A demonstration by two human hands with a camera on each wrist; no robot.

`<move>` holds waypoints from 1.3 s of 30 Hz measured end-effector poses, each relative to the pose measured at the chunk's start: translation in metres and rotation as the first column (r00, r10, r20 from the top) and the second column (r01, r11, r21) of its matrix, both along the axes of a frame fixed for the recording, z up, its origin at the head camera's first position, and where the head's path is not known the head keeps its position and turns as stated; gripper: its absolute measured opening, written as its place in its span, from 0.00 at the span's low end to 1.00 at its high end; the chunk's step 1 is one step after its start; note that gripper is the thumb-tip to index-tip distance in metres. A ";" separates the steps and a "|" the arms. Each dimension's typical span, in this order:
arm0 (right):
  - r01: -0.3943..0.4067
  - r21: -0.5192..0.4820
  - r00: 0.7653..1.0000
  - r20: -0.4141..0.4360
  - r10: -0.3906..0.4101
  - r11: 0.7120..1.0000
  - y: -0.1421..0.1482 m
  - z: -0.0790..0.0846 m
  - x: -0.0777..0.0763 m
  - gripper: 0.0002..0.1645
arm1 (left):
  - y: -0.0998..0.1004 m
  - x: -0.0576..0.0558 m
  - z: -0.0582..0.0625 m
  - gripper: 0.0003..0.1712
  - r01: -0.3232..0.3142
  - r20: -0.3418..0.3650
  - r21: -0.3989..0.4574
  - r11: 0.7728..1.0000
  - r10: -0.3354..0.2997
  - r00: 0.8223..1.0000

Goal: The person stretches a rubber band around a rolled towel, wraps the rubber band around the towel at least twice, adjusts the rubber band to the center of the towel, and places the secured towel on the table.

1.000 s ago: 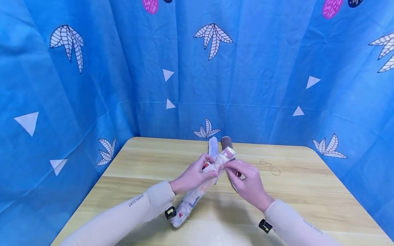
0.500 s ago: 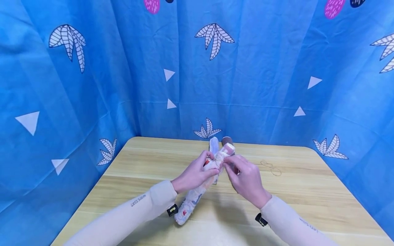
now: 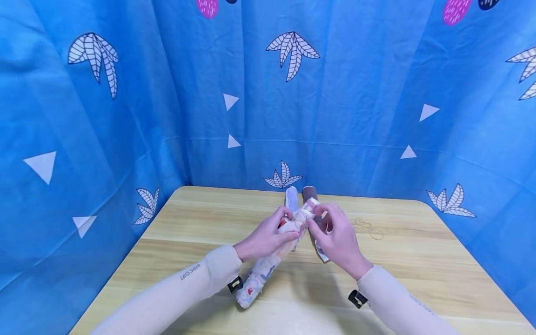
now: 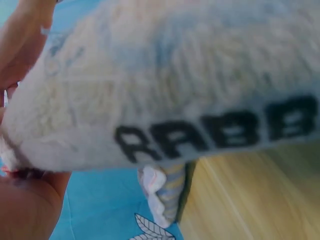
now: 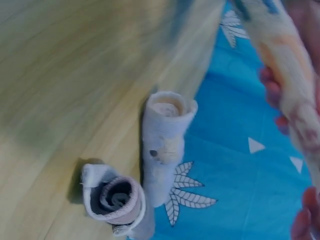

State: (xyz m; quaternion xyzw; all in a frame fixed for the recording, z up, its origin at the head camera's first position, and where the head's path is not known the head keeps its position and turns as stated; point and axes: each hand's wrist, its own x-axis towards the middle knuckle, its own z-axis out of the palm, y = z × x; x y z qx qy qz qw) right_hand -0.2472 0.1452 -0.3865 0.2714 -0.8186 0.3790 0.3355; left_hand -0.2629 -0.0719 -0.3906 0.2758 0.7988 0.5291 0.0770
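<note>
A pale patterned rolled towel [image 3: 261, 277] slants up from the table's near side, held in my left hand [image 3: 264, 237] with the thumb across it. Black letters mark the rolled towel [image 4: 210, 100] in the left wrist view. Its far part looks cinched, perhaps by a thin band, though this is too small to tell. At the far end's right side, my right hand [image 3: 339, 242] curls thumb and forefinger against the towel, tips slightly apart. Behind the hands lie a lavender roll [image 3: 291, 197] and a brown roll [image 3: 309, 193], partly hidden.
Two thin tan loops, like rubber bands [image 3: 369, 229], lie on the wooden table [image 3: 414, 260] right of the hands. A blue patterned curtain [image 3: 356, 93] surrounds the table's back and sides. In the right wrist view the brown roll [image 5: 120, 200] shows its spiral end.
My right thumb and forefinger have parted from a close pinch at the towel's side, the forefinger moving toward the far end. My left hand keeps its hold, with the towel shifting slightly.
</note>
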 end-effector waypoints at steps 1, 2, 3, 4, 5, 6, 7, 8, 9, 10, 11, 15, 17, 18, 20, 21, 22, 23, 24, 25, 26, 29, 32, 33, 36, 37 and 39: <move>-0.012 -0.021 0.998 0.055 0.014 1.000 0.002 0.003 -0.001 0.22 | -0.001 -0.001 0.000 0.18 0.014 0.001 -0.010 1.000 -0.014 1.000; -0.025 -0.039 0.993 0.118 0.030 0.999 0.004 0.006 -0.003 0.27 | -0.003 -0.002 -0.001 0.19 0.029 -0.002 -0.024 0.999 -0.029 1.000; -0.042 -0.048 0.982 0.181 0.050 0.998 0.006 0.009 -0.005 0.31 | -0.004 -0.003 -0.001 0.19 0.043 -0.009 -0.041 0.998 -0.043 0.999; -0.082 -0.061 0.963 0.251 0.095 0.995 0.008 0.012 -0.006 0.33 | -0.005 -0.004 -0.001 0.19 0.053 -0.015 -0.059 0.997 -0.054 0.998; -0.121 -0.071 0.937 0.320 0.138 0.990 0.010 0.014 -0.008 0.34 | -0.006 -0.005 -0.001 0.19 0.066 -0.025 -0.072 0.995 -0.068 0.997; -0.156 -0.082 0.905 0.387 0.175 0.984 0.011 0.016 -0.009 0.33 | -0.006 -0.005 -0.001 0.19 0.076 -0.037 -0.086 0.993 -0.080 0.996; -0.188 -0.094 0.869 0.448 0.210 0.978 0.013 0.018 -0.010 0.31 | -0.005 -0.005 -0.001 0.19 0.084 -0.047 -0.098 0.992 -0.089 0.995; -0.222 -0.115 0.829 0.501 0.249 0.968 0.015 0.019 -0.010 0.28 | -0.005 -0.005 -0.001 0.19 0.087 -0.056 -0.108 0.990 -0.093 0.994; -0.257 -0.136 0.786 0.546 0.289 0.957 0.016 0.020 -0.011 0.26 | -0.004 -0.004 -0.001 0.19 0.088 -0.066 -0.116 0.989 -0.096 0.993; -0.284 -0.162 0.743 0.586 0.324 0.945 0.017 0.020 -0.011 0.23 | -0.003 -0.004 -0.001 0.19 0.091 -0.070 -0.119 0.989 -0.099 0.993; -0.298 -0.172 0.715 0.612 0.338 0.939 0.018 0.021 -0.011 0.23 | -0.003 -0.004 -0.001 0.19 0.090 -0.080 -0.125 0.988 -0.100 0.992; -0.340 -0.180 0.642 0.673 0.368 0.923 0.020 0.025 -0.014 0.22 | -0.002 -0.004 -0.002 0.20 0.081 -0.133 -0.185 0.979 -0.106 0.985; -0.340 -0.154 0.628 0.697 0.346 0.928 0.022 0.027 -0.016 0.20 | -0.001 -0.005 -0.002 0.20 0.073 -0.164 -0.226 0.971 -0.112 0.980; -0.337 -0.137 0.625 0.707 0.330 0.932 0.023 0.027 -0.017 0.18 | -0.001 -0.005 -0.002 0.21 0.070 -0.176 -0.244 0.967 -0.115 0.978; -0.324 -0.116 0.618 0.725 0.303 0.939 0.023 0.028 -0.018 0.17 | -0.001 -0.004 -0.003 0.21 0.054 -0.218 -0.288 0.956 -0.120 0.968; -0.316 -0.117 0.614 0.732 0.297 0.942 0.023 0.028 -0.018 0.17 | -0.001 -0.003 -0.003 0.21 0.040 -0.248 -0.311 0.949 -0.122 0.961; -0.306 -0.123 0.608 0.738 0.293 0.944 0.023 0.028 -0.018 0.18 | -0.001 -0.002 -0.003 0.22 0.024 -0.284 -0.331 0.943 -0.123 0.951; -0.295 -0.134 0.602 0.743 0.293 0.946 0.022 0.028 -0.018 0.19 | -0.001 -0.002 -0.004 0.22 0.008 -0.324 -0.345 0.938 -0.128 0.938; -0.285 -0.151 0.594 0.747 0.297 0.947 0.022 0.028 -0.018 0.20 | -0.002 -0.001 -0.004 0.23 -0.007 -0.368 -0.359 0.933 -0.135 0.920; -0.275 -0.170 0.586 0.751 0.305 0.946 0.021 0.029 -0.017 0.21 | -0.002 0.000 -0.004 0.25 -0.026 -0.416 -0.371 0.928 -0.142 0.898; -0.267 -0.186 0.580 0.752 0.312 0.946 0.021 0.029 -0.017 0.22 | -0.003 0.000 -0.005 0.26 -0.040 -0.460 -0.378 0.925 -0.151 0.875; -0.240 -0.221 0.574 0.753 0.322 0.945 0.019 0.030 -0.015 0.23 | -0.005 0.001 -0.005 0.30 -0.065 -0.558 -0.380 0.923 -0.172 0.812; -0.216 -0.239 0.576 0.752 0.321 0.947 0.017 0.031 -0.013 0.22 | -0.006 0.000 -0.005 0.31 -0.088 -0.622 -0.391 0.916 -0.193 0.759; -0.206 -0.245 0.578 0.750 0.320 0.947 0.016 0.031 -0.013 0.21 | -0.006 0.001 -0.004 0.31 -0.095 -0.636 -0.398 0.912 -0.199 0.746; -0.184 -0.256 0.588 0.745 0.315 0.949 0.014 0.030 -0.012 0.18 | -0.006 0.001 0.000 0.29 -0.112 -0.660 -0.423 0.899 -0.220 0.718; -0.176 -0.258 0.593 0.742 0.312 0.950 0.013 0.030 -0.011 0.18 | -0.005 0.002 0.001 0.28 -0.116 -0.662 -0.431 0.895 -0.226 0.714; -0.159 -0.264 0.604 0.736 0.305 0.951 0.011 0.029 -0.010 0.16 | -0.004 0.003 0.005 0.26 -0.114 -0.657 -0.444 0.889 -0.236 0.716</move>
